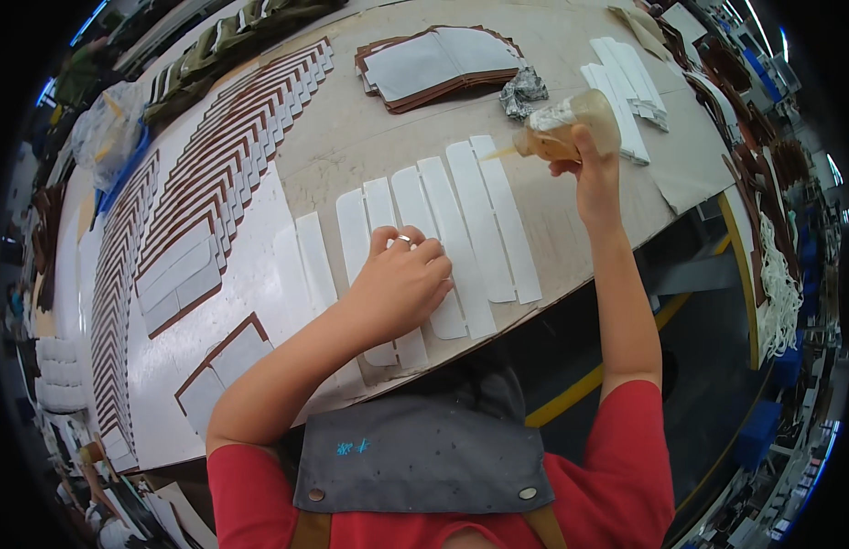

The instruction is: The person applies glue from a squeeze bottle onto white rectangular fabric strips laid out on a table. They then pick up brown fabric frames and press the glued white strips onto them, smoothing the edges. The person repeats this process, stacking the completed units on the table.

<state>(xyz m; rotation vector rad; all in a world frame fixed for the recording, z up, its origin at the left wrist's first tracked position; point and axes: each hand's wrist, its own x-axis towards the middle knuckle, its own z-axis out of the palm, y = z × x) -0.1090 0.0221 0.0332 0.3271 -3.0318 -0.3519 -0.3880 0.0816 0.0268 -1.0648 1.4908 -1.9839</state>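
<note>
Near the front edge of the bench, seen from the head camera, lies a row of white strips, side by side and fanned slightly. I count about seven, though the two at the left blend into the pale sheet under them, so the count there is unsure. The left hand rests on the middle strips, fingers curled and pressing down, pinning them flat rather than gripping anything; a ring shows on one finger. The right hand is closed around a squeeze bottle of amber liquid, tipped so that its nozzle points left toward the upper end of the rightmost strips, just above them and not clearly touching.

As a judgement, the tilted bottle could drip onto the bare bench or onto a neighbouring strip, since the strips lie so close together. A hard squeeze might lay too much liquid, and the pressing fingers could smear it or shift a strip out of line.

Farther back stands one stack of brown-edged grey panels, one crumpled foil wad, and a second group of white strips near the right far corner. Along the left side run long overlapped rows of brown-and-white pieces, too many to count.
</note>
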